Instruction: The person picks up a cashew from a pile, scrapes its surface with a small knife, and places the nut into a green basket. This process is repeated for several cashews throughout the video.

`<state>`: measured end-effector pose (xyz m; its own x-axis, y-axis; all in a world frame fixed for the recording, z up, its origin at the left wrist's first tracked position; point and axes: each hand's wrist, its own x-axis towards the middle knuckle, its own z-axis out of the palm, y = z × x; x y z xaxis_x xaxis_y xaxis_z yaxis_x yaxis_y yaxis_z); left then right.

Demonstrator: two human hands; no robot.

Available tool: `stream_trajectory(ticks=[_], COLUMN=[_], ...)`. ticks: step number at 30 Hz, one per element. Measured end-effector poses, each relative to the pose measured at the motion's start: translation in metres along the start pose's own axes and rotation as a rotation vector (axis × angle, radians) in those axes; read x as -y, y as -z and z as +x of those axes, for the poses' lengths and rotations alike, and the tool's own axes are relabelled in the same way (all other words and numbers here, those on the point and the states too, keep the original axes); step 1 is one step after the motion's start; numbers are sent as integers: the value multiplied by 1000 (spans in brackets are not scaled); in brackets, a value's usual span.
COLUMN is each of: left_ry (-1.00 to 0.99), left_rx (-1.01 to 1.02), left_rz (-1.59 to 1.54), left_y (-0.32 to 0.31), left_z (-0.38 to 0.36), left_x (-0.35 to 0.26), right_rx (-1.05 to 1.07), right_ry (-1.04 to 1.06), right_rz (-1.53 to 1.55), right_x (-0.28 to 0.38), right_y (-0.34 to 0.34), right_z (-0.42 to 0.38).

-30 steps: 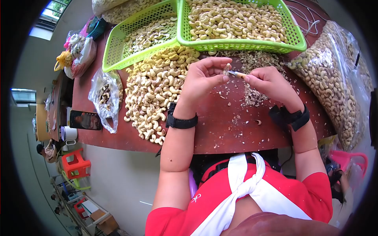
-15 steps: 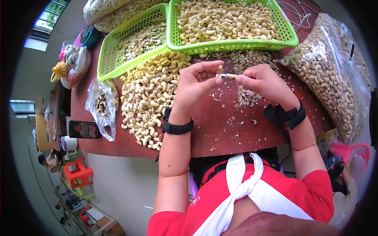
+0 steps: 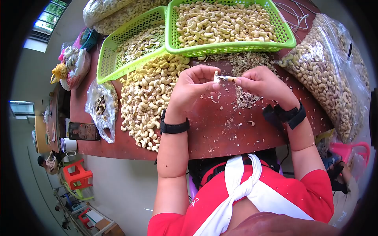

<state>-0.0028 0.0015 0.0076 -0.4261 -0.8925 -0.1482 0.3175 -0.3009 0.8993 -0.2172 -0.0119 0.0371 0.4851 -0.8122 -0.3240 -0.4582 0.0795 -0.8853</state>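
My left hand [image 3: 191, 89] pinches a single cashew nut [image 3: 216, 76] between thumb and fingers above the red-brown table [image 3: 220, 129]. My right hand [image 3: 263, 83] grips a small knife [image 3: 227, 78], and its tip touches the nut. Both wrists wear black bands. Under the hands lie scattered bits of peel [image 3: 246, 98]. To the left of my left hand spreads a loose heap of cashews [image 3: 145, 98].
Two green baskets [image 3: 230, 48] [image 3: 106, 63] of cashews stand at the table's far side. A large clear bag of cashews [image 3: 327, 74] lies on the right, a small bag [image 3: 101, 104] and a phone [image 3: 83, 131] on the left. Red stools [image 3: 76, 176] stand on the floor below.
The view has shifted slightly, so the hands sit a little lower left. The nut has turned between my left fingers while the knife stays against it.
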Motion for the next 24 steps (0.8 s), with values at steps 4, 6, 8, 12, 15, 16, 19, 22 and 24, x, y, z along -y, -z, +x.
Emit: stream_trajectory(ticks=[4,6,8,12,15,16,19,22,24], left_ry=[-116,-124,-164,-195,-294,-250,-171,-110,-88], left_rx=[5,20,44,5,7,-21,-59,-62,-51], left_rz=[15,14,12,51,106,110,110,97,89], left_y=[0,1,2,2,2,-1,-4,-3,-2], left_z=[1,1,2,4,5,4,2,1,0], left_x=[2,2,3,6,8,6,3,3,3], right_rx=[27,37,41,29,-6,-9,-56,-31,-33], right_ry=[3,2,8,28,51,50,53,30,25], right_rz=[7,1,-7,-12,-45,-45,-57,-93,-76], right_x=[4,2,2,0,-4,-6,-7,-6,-5], right_y=[-2,-3,-4,-5,-6,-5,-3,-1,0], right_z=[-3,-2,-1,1,4,6,9,8,9])
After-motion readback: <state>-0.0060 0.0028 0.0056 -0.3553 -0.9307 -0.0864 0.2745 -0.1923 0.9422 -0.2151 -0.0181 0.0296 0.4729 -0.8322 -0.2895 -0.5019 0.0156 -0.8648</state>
